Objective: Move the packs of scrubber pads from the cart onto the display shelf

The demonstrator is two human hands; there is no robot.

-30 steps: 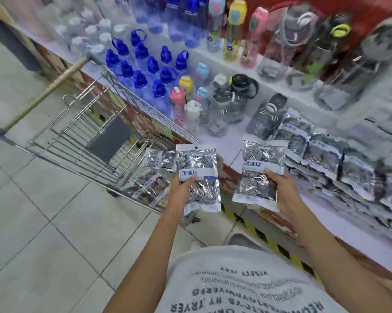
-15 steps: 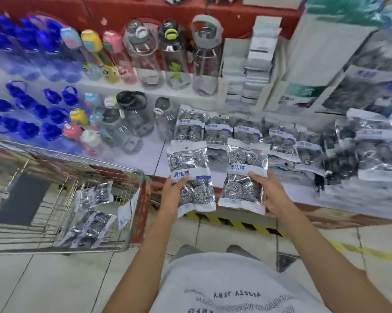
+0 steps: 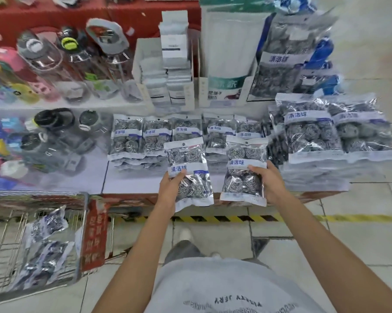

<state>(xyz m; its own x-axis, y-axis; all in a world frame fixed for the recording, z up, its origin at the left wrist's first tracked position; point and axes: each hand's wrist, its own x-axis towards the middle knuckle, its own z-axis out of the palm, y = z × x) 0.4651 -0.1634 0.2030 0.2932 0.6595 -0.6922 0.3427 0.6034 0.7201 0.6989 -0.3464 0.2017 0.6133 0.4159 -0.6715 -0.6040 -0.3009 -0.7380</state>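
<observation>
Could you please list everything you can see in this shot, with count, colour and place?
Held packs: two, silver with blue labels, over the shelf's front edge, one per hand.
Shelf packs: several stacks, silver, mid shelf.
Big packs: stacked, silver, right of shelf.
Cart packs: at least two, silver, in cart.
Cart: one, metal wire, lower left.
Bottles: many, clear, grey and coloured, left of shelf.
Boxes: white, back of shelf.
Shelf: one, white top.
Hands: left, right, each holding a pack.
</observation>
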